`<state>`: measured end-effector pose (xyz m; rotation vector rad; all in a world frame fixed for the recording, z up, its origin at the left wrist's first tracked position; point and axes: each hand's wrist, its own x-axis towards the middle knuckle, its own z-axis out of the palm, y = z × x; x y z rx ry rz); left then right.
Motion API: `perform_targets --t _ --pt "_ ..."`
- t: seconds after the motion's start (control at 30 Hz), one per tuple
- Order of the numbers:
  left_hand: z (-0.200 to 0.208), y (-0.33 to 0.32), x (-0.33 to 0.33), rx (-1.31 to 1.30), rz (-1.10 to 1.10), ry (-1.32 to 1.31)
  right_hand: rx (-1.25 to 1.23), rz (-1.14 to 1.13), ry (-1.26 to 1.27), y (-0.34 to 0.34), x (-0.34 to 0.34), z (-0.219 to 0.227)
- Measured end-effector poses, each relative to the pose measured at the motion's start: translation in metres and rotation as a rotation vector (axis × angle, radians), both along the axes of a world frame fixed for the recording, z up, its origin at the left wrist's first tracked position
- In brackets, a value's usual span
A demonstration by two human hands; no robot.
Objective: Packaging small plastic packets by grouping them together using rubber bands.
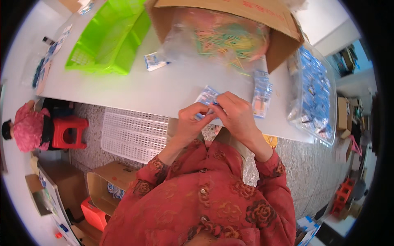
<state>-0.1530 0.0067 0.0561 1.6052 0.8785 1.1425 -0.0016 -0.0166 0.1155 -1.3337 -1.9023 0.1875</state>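
Observation:
My left hand (194,119) and my right hand (238,112) meet over the front edge of the white table, fingertips nearly touching. Both are closed in a pinch on a small blue-and-white printed packet (206,94), whose far part shows beyond the fingers. My fingers hide the rest of it. Right of my right hand lies an overlapping row of similar flat packets (261,98). Farther off, a single packet (154,62) lies near the green basket. Beyond my hands, a clear plastic bag of thin yellow, green and pink sticks (232,43) spills from an open cardboard box (283,30).
A bright green plastic basket (119,49) stands at the far left. At the right edge is a clear bin (331,123) full of blue packets. Below the table are a white perforated crate (131,137) and a cardboard box (96,188). A person sits by a red stool (70,132) at left.

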Motion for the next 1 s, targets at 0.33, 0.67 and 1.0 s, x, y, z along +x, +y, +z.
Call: perform_targets --t 0.33,0.67,1.0 --pt "-0.02 0.008 0.006 0.024 -0.037 -0.112 -0.102 0.007 -0.109 0.001 -0.009 0.015" --pt "-0.045 0.035 -0.002 -0.019 -0.081 -0.181 -0.152 0.005 0.051 0.013 -0.014 0.017" --pt "-0.075 0.07 -0.047 -0.258 0.103 -0.239 -0.163 -0.115 0.031 0.12 0.06 -0.027"
